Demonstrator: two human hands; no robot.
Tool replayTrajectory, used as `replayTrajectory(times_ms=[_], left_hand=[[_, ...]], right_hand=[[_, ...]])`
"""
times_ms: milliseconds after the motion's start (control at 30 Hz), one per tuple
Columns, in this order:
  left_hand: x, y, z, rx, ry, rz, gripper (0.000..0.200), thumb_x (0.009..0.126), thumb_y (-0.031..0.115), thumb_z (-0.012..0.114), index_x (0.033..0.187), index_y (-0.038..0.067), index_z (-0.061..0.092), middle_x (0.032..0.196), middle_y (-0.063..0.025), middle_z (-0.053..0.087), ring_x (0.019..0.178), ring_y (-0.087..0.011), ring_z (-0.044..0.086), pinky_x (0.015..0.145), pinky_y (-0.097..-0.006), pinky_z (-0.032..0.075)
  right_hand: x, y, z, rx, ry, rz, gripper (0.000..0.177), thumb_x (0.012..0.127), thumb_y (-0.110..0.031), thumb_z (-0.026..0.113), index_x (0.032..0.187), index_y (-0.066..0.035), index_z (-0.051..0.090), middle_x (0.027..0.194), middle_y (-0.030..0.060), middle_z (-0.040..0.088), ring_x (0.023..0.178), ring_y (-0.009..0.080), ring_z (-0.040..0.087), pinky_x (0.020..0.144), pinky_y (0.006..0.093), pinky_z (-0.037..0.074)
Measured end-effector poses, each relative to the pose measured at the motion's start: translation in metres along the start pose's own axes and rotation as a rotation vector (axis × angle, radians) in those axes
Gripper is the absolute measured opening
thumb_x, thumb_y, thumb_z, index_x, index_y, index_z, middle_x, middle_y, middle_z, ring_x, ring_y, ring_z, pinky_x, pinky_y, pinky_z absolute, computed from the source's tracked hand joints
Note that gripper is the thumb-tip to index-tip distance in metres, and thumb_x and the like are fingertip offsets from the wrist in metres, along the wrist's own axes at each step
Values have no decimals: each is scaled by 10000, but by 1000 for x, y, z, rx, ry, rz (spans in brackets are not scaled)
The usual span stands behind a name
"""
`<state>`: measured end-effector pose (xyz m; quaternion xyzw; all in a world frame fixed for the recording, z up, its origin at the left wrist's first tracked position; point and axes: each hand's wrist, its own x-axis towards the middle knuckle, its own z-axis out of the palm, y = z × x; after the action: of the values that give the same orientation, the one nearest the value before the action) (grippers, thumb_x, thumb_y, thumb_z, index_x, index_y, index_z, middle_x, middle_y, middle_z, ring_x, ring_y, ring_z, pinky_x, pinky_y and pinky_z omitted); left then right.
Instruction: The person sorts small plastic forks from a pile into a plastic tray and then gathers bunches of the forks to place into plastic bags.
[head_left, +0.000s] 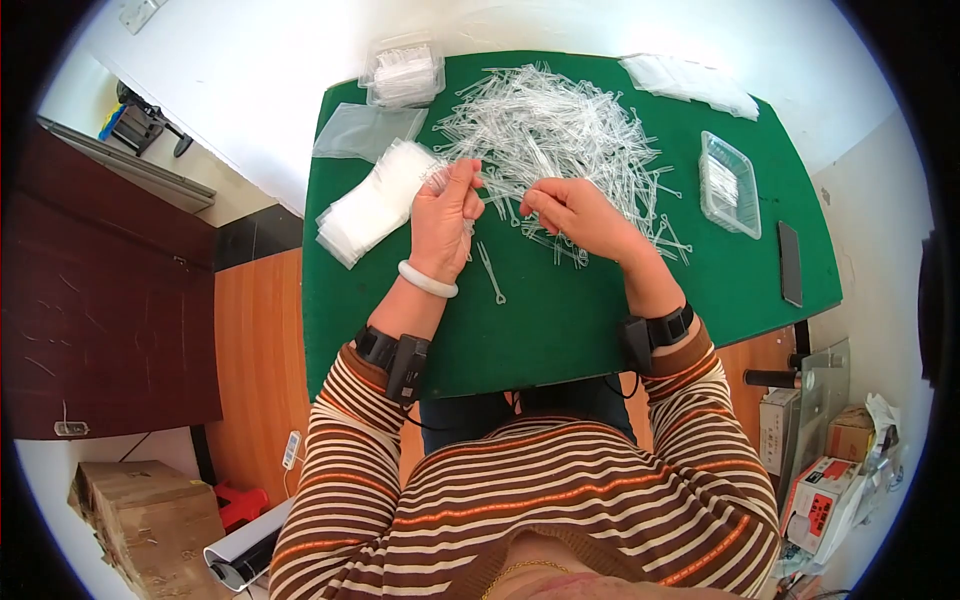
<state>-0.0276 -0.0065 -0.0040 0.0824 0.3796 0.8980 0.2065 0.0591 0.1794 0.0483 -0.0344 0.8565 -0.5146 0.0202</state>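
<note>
Across the far middle of the green worktop [560,335] spreads one large heap of clear plastic pieces [545,120], too tangled to count, and both hands are at its near side. The left hand [448,215], with one white bangle [428,280] at the wrist, is at the heap's near left edge, its fingers curled inward; some clear plastic shows just left of them, but I cannot tell whether they grip it. The right hand [580,213] is over the heap's near edge, thumb and forefinger drawn together, with pieces beneath and beyond them; I cannot tell whether anything is pinched there. One loose piece [495,282], forked at its far end and ringed at its near end, lies apart on the worktop, near and between the hands.

There are two clear tubs, each with white-looking contents: a far left tub [408,99] and a right tub [749,205]. One stack of translucent bags [365,218] fans out just left of the left hand, with a flat clear sheet [350,130] beyond it. One spread of whitish sheets [690,85], not countable, lies at the far right, and one dark phone [790,265] near the right edge.
</note>
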Motion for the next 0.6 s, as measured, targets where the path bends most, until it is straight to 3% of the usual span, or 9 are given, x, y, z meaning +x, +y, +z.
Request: replayTrajectory(times_ms=[200,367,600], left_hand=[[-1,1,3,42,123,101,172,987,184,641,992,12,643,842,-33,613,588,-65,429,552,-230,362],[1,1,2,151,197,252,171,983,186,648,980,16,666,763,-7,576,576,-56,431,523,-224,356],[-6,0,10,74,-75,-144,202,993,213,634,1010,11,640,717,20,545,574,-56,438,509,-223,354]], right_hand=[[-2,3,-9,115,-40,34,326,1009,-263,517,867,-7,659,604,-1,553,545,74,485,522,248,393],[-4,-3,-14,275,-88,108,341,1027,-279,494,849,-23,632,596,-7,553,508,52,458,486,218,368],[3,3,1,344,-3,73,342,1042,-290,475,867,-33,619,599,-10,553,493,50,446,477,208,362]])
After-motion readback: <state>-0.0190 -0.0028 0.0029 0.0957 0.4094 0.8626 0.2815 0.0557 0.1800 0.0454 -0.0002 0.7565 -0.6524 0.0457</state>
